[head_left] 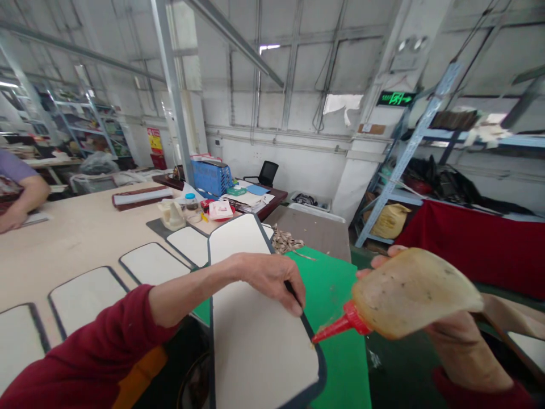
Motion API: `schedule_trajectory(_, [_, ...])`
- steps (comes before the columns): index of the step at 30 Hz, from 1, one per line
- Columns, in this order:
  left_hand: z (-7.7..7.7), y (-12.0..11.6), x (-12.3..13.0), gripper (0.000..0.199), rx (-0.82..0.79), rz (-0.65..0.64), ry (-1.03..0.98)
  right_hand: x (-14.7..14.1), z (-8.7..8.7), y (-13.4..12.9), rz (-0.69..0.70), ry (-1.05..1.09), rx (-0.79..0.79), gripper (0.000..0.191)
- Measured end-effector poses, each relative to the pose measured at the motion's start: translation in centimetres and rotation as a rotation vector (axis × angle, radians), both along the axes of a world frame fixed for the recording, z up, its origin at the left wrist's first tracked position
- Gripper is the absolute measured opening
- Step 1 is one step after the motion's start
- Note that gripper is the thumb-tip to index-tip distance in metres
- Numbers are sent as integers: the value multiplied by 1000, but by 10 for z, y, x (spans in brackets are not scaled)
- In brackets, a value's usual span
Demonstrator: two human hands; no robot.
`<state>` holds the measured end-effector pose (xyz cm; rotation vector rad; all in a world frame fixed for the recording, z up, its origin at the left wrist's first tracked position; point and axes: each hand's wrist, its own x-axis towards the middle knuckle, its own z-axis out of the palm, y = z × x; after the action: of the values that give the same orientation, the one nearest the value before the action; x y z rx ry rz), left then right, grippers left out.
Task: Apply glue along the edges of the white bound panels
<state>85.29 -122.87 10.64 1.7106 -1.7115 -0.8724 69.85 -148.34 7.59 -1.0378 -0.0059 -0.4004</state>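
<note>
A long cream panel with a dark border lies in front of me, partly over a green board. My left hand reaches across it, fingers closed on its dark right edge, thumb on the cream face. In my right hand is a cloudy, yellowish glue bottle, tipped sideways with its red nozzle pointing left. The nozzle tip is at the panel's right border, below my left hand. The bottle hides most of my right palm; some fingertips show behind it.
More bordered panels lie in a row on the table at left. A blue basket, a jar and papers stand farther back. A person's arm rests at far left. A shelf rack stands right.
</note>
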Motion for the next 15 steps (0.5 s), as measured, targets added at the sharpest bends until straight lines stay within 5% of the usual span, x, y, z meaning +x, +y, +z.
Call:
schedule_trajectory(3, [3,-1,-3,7,-1,11,-8,3,-3,-3,25,-4,7,78])
schedule_trajectory(9, [7,4,-2,8,-15,39,-12,0,4,10,34,44,-64,42])
schedule_trajectory(15, [5,12,3,6,8,96,2,4,11,25,-6,-50,-137,42])
